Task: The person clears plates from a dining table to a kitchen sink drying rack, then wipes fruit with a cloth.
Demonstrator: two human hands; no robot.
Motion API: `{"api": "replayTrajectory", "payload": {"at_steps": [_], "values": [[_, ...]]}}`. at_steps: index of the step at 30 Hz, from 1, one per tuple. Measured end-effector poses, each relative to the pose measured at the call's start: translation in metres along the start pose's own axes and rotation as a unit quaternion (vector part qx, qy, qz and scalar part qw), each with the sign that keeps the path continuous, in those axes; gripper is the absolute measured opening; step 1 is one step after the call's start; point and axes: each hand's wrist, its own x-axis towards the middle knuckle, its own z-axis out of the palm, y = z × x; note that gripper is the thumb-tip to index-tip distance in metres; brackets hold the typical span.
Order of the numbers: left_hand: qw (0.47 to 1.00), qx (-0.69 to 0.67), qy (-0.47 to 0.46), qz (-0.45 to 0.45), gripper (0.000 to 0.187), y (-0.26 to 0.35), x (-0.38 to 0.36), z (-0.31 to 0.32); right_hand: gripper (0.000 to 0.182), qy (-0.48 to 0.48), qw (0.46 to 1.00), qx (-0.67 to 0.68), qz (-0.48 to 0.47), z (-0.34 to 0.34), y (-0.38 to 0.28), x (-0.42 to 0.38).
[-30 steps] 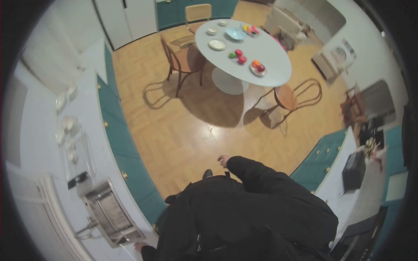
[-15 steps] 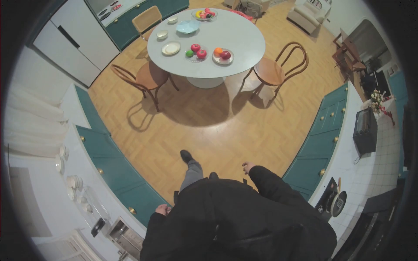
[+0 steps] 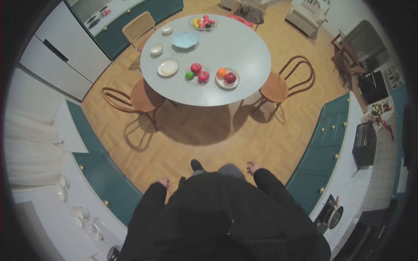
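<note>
My left hand (image 3: 164, 182) hangs low beside my dark jacket, fingers loose, with nothing visible in it. My right hand (image 3: 252, 167) is out in front on the other side, its fingers apart and holding nothing. Both are over the floor and touch no object. Ahead stands a round pale table (image 3: 230, 52). On its near side are a glass plate with red and green fruit (image 3: 197, 75), a plate with an orange and a dark red fruit (image 3: 227, 78), and a cream plate (image 3: 168, 68). Farther back are a light blue dish (image 3: 186, 40), two small bowls (image 3: 156, 49) and a fruit bowl (image 3: 203, 22).
Wooden chairs stand at the table's left (image 3: 146, 96) and right (image 3: 275, 87), with a cane-backed chair (image 3: 139, 28) behind. Green cabinets line both sides: the left counter (image 3: 82, 187) carries dishes, the right one holds a black oven (image 3: 365, 141) and a pan (image 3: 335, 217).
I have moved forward, so the table and chairs look nearer and lower in view. My left hand has swung forward, and my right hand's fingers appear more spread.
</note>
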Motion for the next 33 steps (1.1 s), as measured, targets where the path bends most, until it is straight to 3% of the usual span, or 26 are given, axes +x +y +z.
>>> {"api": "replayTrajectory", "payload": {"at_steps": [4,10,12,15,17,21,23,27,33], "values": [[0.986,-0.161,-0.042,-0.017,0.017,0.086,0.099,-0.008,0.032,-0.036,0.998,-0.059,-0.011,0.004,-0.095,0.002],[0.965,-0.254,-0.050,0.034,0.028,0.232,0.155,-0.031,0.032,-0.061,0.994,-0.089,0.002,-0.023,-0.178,0.090],[0.961,-0.271,-0.043,0.026,0.032,0.245,0.150,-0.037,0.034,-0.055,0.995,-0.079,0.029,-0.037,-0.195,0.108],[0.945,-0.325,-0.005,-0.022,0.011,0.237,0.150,-0.031,0.037,-0.058,0.993,-0.098,0.034,-0.073,-0.242,0.151],[0.946,-0.312,-0.004,-0.088,0.017,0.221,0.161,-0.019,0.031,-0.066,0.993,-0.094,0.031,-0.098,-0.279,0.184],[0.929,-0.308,0.005,-0.203,0.030,0.260,0.148,0.001,0.035,-0.100,0.991,-0.081,0.027,-0.146,-0.370,0.248],[0.922,-0.324,0.012,-0.213,0.012,0.279,0.136,0.014,0.030,-0.051,0.984,-0.170,0.009,-0.153,-0.399,0.258],[0.923,-0.302,0.033,-0.238,0.022,0.384,0.099,-0.018,0.025,-0.038,0.977,-0.208,-0.020,-0.147,-0.436,0.283],[0.915,-0.376,0.004,-0.148,0.013,0.375,0.222,-0.030,0.043,-0.025,0.979,-0.194,-0.051,-0.116,-0.466,0.326]]}}
